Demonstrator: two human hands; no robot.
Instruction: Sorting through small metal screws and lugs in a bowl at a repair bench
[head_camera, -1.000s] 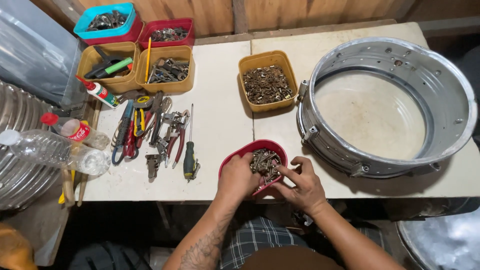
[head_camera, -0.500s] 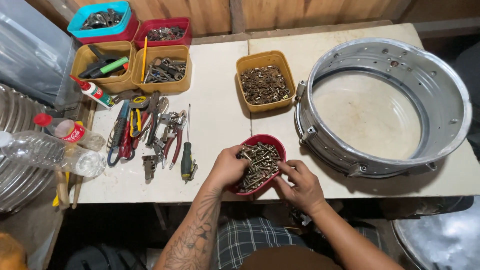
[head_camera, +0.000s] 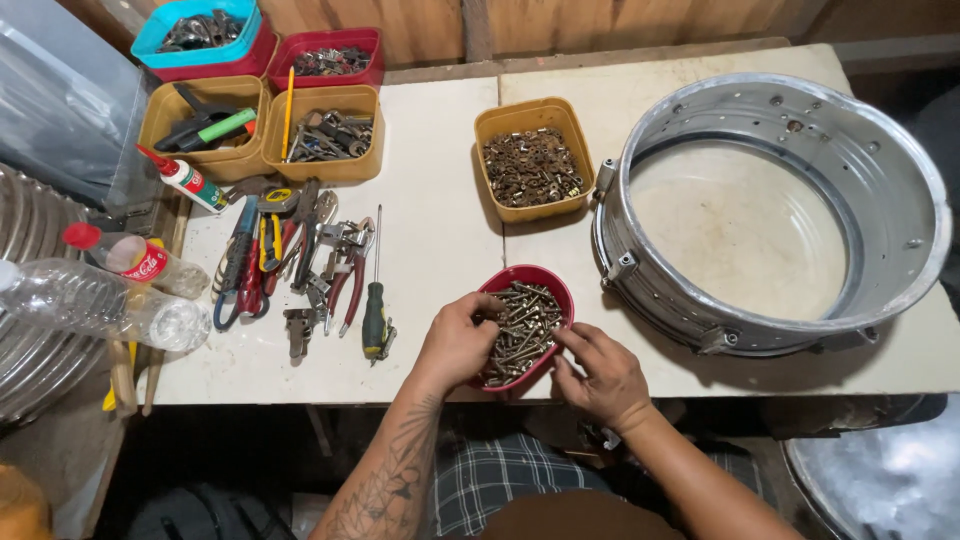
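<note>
A red bowl (head_camera: 548, 281) full of brown screws and bolts (head_camera: 520, 325) sits at the white table's near edge. My left hand (head_camera: 458, 340) holds the bowl's left rim, fingers curled into the screws. My right hand (head_camera: 597, 372) rests at the bowl's right side, its fingertips pinched among the screws. Whether a screw is pinched between them cannot be made out. A large silver metal hoop with lugs (head_camera: 880, 170) lies on the table to the right of the bowl.
A yellow tub of rusty nuts (head_camera: 530, 165) stands behind the bowl. Pliers, cutters and a green-handled screwdriver (head_camera: 374, 320) lie to the left. Yellow, red and blue parts tubs (head_camera: 325, 135) line the back left. Plastic bottles (head_camera: 100, 305) lie at the left edge.
The red bowl has been set down level on the table's near edge, its screws showing. My left hand shifted onto its left rim; my right hand stays at the right side.
</note>
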